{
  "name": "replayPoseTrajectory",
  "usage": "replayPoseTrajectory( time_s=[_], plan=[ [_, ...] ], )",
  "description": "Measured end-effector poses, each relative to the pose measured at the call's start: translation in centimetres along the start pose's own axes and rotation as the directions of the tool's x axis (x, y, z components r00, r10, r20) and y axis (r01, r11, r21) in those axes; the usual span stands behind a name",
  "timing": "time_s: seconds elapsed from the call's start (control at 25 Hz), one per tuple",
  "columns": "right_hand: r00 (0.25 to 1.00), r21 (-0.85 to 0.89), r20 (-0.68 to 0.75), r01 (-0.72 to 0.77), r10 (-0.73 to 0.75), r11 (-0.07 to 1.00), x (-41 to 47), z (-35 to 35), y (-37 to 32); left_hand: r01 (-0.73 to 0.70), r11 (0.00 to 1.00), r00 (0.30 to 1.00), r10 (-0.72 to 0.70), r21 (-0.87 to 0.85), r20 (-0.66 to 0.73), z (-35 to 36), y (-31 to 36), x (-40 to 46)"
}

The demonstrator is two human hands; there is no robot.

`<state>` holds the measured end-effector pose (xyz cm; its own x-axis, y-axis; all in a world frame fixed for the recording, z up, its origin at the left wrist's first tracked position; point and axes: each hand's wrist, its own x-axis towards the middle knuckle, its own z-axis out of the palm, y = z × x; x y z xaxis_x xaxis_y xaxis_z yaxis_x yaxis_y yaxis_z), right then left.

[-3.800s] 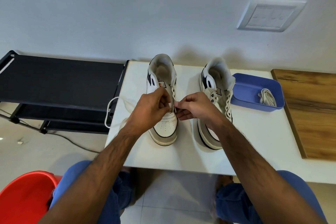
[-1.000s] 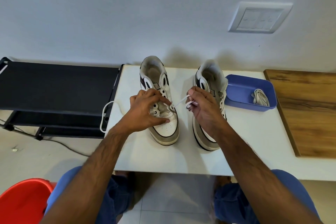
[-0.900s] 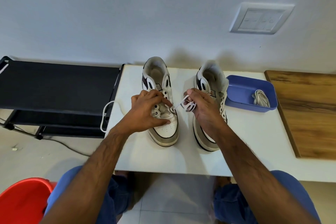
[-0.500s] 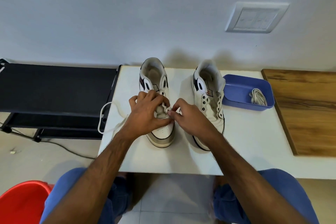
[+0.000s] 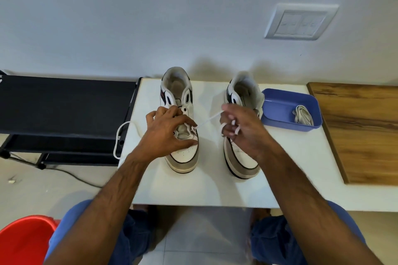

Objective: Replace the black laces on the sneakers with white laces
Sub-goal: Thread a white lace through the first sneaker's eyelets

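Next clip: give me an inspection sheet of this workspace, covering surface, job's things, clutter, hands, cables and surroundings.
Surface: white table against the wall.
Job's things: left sneaker partly laced with a white lace; right sneaker beside it, unlaced as far as visible; spare white lace in a blue tray.
Clutter: nothing seen.
Hands: left hand steadies the left sneaker; right hand pulls the lace taut, slack looped round its fingers.
Cables: dark cable on the floor; the lace's other end hangs over the table's left edge.
Surroundings: black rack, wooden board, wall switch plate, red tub.
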<state>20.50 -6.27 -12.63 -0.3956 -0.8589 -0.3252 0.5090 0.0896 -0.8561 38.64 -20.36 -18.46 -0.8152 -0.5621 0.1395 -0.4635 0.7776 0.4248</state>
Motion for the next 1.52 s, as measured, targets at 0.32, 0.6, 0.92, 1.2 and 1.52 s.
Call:
replayPoseTrajectory(
  time_s=[0.32,0.6,0.92,1.2,1.52],
  plan=[
    [0.988,0.243,-0.118,0.127,-0.100,0.962,0.7,-0.1,-0.5,0.031,0.998,0.999,-0.031,-0.052,0.013,0.3,0.0,-0.1],
    [0.996,-0.750,-0.061,-0.007,-0.059,0.662,0.9,1.2,3.0,0.038,0.996,0.999,-0.039,-0.078,-0.009,0.4,0.2,0.0],
    [0.992,-0.835,0.125,0.095,0.018,0.542,1.6,1.8,4.1,0.013,0.998,1.000,-0.014,-0.068,-0.012,0.4,0.0,0.0],
    [0.988,-0.615,0.125,0.152,-0.095,0.774,-0.4,0.3,-0.9,0.024,0.999,0.999,-0.023,-0.030,0.038,0.3,-0.3,-0.1],
    [0.981,-0.605,-0.079,0.096,-0.180,0.790,0.6,-0.4,-0.2,0.225,0.837,0.955,-0.291,-0.499,-0.058,-3.7,-3.6,-2.5]
  ],
)
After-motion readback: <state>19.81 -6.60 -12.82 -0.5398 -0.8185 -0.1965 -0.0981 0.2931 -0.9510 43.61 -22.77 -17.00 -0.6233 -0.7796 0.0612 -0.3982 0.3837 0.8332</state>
